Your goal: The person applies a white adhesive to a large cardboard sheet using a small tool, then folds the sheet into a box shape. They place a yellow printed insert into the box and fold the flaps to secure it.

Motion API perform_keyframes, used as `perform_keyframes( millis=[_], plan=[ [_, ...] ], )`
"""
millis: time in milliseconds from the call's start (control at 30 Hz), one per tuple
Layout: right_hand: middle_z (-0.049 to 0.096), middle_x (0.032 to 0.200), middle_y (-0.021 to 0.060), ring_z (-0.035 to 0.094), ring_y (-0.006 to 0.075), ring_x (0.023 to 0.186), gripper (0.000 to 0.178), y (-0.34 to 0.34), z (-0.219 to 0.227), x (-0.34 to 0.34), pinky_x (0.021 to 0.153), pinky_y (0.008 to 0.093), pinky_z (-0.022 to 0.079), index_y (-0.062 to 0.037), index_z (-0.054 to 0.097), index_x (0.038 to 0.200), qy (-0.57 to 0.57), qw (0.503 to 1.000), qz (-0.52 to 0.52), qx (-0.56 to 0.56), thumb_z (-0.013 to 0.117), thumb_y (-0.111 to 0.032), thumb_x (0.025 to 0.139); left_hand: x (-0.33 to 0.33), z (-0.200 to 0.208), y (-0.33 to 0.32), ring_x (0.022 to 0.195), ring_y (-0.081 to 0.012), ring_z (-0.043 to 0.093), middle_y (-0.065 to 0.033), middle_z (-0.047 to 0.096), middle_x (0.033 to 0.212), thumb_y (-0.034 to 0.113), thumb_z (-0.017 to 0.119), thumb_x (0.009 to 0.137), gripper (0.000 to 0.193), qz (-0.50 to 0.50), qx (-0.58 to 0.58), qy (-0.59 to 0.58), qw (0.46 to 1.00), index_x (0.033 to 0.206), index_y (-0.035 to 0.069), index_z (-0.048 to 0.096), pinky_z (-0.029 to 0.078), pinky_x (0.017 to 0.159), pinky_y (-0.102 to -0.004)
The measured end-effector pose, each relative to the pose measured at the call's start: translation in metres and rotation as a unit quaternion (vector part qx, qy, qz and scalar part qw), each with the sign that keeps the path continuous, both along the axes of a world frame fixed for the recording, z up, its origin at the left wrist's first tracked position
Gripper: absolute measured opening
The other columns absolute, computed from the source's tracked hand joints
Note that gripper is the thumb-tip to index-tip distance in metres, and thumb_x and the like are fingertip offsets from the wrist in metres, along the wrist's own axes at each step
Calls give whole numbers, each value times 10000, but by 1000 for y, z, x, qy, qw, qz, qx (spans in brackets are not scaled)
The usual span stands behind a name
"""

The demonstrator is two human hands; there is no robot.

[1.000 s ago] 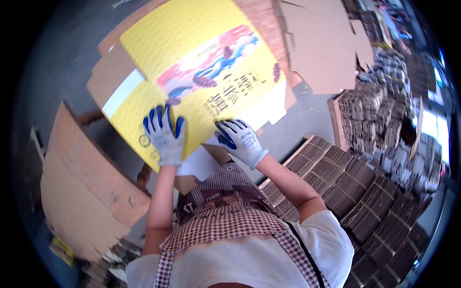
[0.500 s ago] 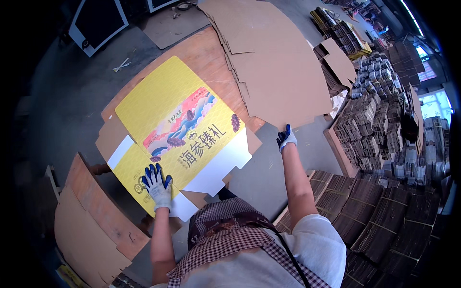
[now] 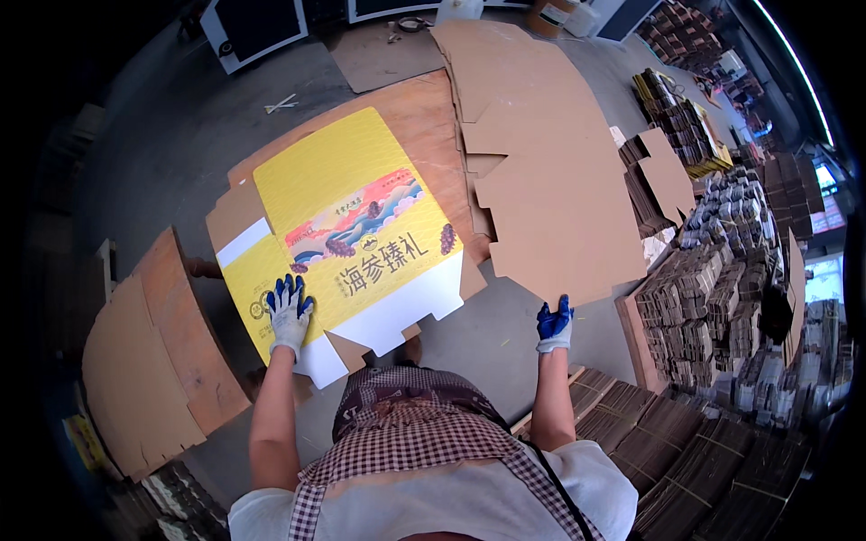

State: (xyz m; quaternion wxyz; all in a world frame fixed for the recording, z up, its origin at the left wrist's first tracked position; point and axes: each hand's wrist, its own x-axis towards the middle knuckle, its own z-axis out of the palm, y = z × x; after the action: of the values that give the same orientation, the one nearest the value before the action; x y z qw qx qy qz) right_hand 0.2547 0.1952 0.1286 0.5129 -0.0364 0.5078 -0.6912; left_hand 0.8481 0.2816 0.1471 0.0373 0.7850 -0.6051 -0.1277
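My left hand (image 3: 290,317), in a white glove with blue fingers, lies flat with fingers spread on a yellow printed box blank (image 3: 316,171). The blank has a colourful wave band, dark lettering and white flaps at its near side. It rests on a wooden table (image 3: 419,113). At the right, my right hand (image 3: 554,326), gloved alike, pinches the near edge of a large plain brown cardboard sheet (image 3: 550,171). That sheet lies printed side hidden, on top of others whose notched edges show at its left.
A second wooden table (image 3: 203,334) bearing brown cardboard (image 3: 135,361) stands at the left. Bundled cardboard stacks (image 3: 690,307) rise at the right, with strapped dark bundles (image 3: 695,451) near my right arm. White strips (image 3: 280,104) lie on the floor.
The brown top sheet has shifted toward me with my right hand on its edge, leaving gaps at its notches. My left hand stays on the yellow blank. The view has turned slightly.
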Motion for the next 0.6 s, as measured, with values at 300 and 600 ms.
perform_keyframes(
  millis=[300, 600],
  plan=[
    [583, 1309, 69, 552, 231, 1187, 431, 40, -11, -47, 999, 409, 462, -89, 521, 1324, -127, 968, 187, -109, 639, -205, 926, 11, 1, -6, 1447, -303, 214, -49, 351, 1530, 432, 453, 967, 532, 14, -3, 65, 998, 1454, 222, 420, 110, 1182, -487],
    [482, 1401, 119, 462, 293, 1278, 522, -139, 69, -57, 1042, 447, 422, -95, 432, 1416, 259, 871, 410, -71, 595, -225, 937, 46, 32, 120, 1294, -320, 433, -122, 523, 1360, 306, 703, 828, 549, 413, -300, -17, 860, 1315, 106, 551, 290, 1108, -458]
  ],
)
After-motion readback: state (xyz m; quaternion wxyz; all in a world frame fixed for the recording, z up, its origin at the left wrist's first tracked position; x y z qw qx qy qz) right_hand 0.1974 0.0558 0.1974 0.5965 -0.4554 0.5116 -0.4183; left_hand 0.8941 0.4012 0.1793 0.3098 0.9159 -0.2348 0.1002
